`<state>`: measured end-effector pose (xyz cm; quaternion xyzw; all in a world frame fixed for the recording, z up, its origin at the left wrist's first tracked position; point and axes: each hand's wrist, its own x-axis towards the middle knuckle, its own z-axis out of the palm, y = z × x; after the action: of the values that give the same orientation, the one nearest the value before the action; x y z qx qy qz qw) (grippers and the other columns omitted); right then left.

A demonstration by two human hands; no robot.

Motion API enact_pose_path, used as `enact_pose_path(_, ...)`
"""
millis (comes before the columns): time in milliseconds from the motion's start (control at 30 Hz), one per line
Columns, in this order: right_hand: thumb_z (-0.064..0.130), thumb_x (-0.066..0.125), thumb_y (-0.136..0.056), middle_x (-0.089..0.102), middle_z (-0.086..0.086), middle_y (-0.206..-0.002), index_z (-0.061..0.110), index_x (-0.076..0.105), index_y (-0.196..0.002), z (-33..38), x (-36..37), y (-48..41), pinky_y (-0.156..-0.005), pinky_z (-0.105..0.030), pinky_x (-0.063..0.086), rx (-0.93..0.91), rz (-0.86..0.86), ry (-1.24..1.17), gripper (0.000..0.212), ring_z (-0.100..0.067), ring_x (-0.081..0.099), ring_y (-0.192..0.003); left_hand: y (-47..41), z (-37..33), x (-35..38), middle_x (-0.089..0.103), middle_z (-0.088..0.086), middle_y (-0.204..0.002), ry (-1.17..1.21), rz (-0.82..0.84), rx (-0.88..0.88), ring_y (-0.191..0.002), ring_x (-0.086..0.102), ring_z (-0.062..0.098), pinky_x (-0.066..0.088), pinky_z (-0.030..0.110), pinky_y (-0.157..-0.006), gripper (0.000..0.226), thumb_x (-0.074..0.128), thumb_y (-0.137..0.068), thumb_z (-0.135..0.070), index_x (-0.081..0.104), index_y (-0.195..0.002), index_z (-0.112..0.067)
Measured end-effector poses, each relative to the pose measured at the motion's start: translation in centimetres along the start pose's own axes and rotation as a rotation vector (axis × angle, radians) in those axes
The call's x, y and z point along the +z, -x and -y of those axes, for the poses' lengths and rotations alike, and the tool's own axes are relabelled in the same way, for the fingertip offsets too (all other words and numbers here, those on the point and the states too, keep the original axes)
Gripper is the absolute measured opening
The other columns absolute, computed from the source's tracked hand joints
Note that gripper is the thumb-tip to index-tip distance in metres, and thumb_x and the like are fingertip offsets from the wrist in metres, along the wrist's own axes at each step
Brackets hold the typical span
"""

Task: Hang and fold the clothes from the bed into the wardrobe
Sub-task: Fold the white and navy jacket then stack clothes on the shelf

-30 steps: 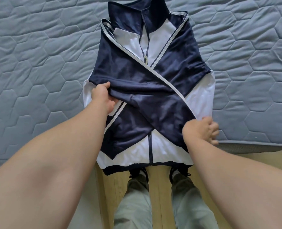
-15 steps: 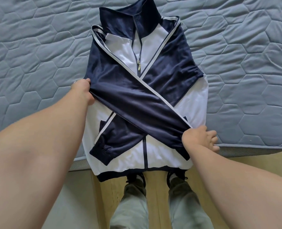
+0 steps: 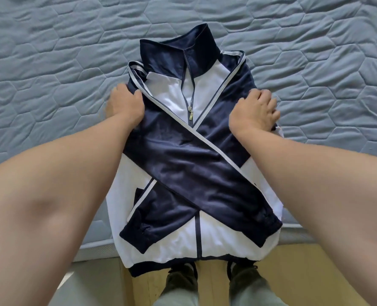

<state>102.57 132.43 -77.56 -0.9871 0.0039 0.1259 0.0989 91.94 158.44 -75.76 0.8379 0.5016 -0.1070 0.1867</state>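
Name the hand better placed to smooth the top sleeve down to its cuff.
Left, probably. The left hand rests at the shoulder of the jacket, where the top sleeve starts, so it can sweep along it. The right hand sits on the opposite shoulder, over the sleeve beneath.

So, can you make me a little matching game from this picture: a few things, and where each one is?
Things:
1 collar
2 zip pull
3 hem
4 shoes

Places:
A on the floor
B hanging over the bed edge
C farthest from the person
D mid-chest on the jacket

Pairs: 1-C, 2-D, 3-B, 4-A.
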Motion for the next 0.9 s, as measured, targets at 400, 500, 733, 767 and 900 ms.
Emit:
enact_pose_path(400, 0.03, 0.059, -0.094, 0.058, -0.011, -0.099, 0.009, 0.059, -0.103, 4.4, -0.4, -12.3, -0.075, -0.033, 0.045, -0.002, 0.256, -0.265, 0.022, -0.025, 0.056, -0.088, -7.3, -2.6, 0.4, 0.066, 0.014, -0.067, 0.445, 0.167, -0.154, -0.044, 0.065, 0.02, 0.053, 0.028, -0.041, 0.024, 0.051, -0.1, -0.019, 0.061, -0.112, -0.001)
enact_pose_path(500, 0.025, 0.059, -0.095, 0.058, -0.01, -0.106, 0.012, 0.058, -0.109, 4.1, -0.8, -11.5, -0.067, -0.033, 0.053, 0.048, 0.3, -0.445, 0.019, -0.026, 0.055, -0.088, -7.0, -2.5, -0.6, 0.068, 0.019, -0.091, 0.488, 0.159, -0.133, -0.055, 0.072, 0.029, 0.061, 0.042, -0.047, 0.017, 0.05, -0.1, -0.016, 0.054, -0.112, -0.004)
enact_pose_path(733, 0.023, 0.055, -0.097, 0.058, -0.006, -0.115, 0.014, 0.051, -0.116, 6.8, -4.9, -11.7, -0.085, -0.039, 0.055, 0.019, 0.119, -0.595, 0.021, -0.026, 0.06, -0.099, -7.6, -4.6, -4.3, 0.052, 0.006, -0.108, 0.486, -0.051, -0.051, -0.099, 0.063, 0.034, 0.063, 0.05, -0.067, 0.014, 0.044, -0.096, -0.013, 0.048, -0.108, -0.019)
enact_pose_path(767, 0.023, 0.054, -0.098, 0.058, -0.004, -0.111, 0.015, 0.049, -0.112, 7.1, -5.1, -11.9, -0.081, -0.035, 0.05, -0.009, 0.102, -0.595, 0.017, -0.023, 0.057, -0.094, -7.7, -4.8, -4.5, 0.053, 0.006, -0.108, 0.506, -0.055, -0.055, -0.098, 0.063, 0.032, 0.063, 0.049, -0.07, 0.013, 0.043, -0.096, -0.013, 0.046, -0.107, -0.02)
enact_pose_path(900, 0.021, 0.052, -0.095, 0.055, 0.0, -0.105, 0.019, 0.046, -0.106, 7.2, -5.1, -11.2, -0.073, -0.028, 0.04, -0.076, 0.108, -0.583, 0.012, -0.019, 0.051, -0.088, -7.4, -4.8, -4.6, 0.055, 0.003, -0.103, 0.591, -0.005, -0.054, -0.099, 0.065, 0.03, 0.064, 0.046, -0.073, 0.009, 0.049, -0.091, -0.015, 0.046, -0.098, -0.02)
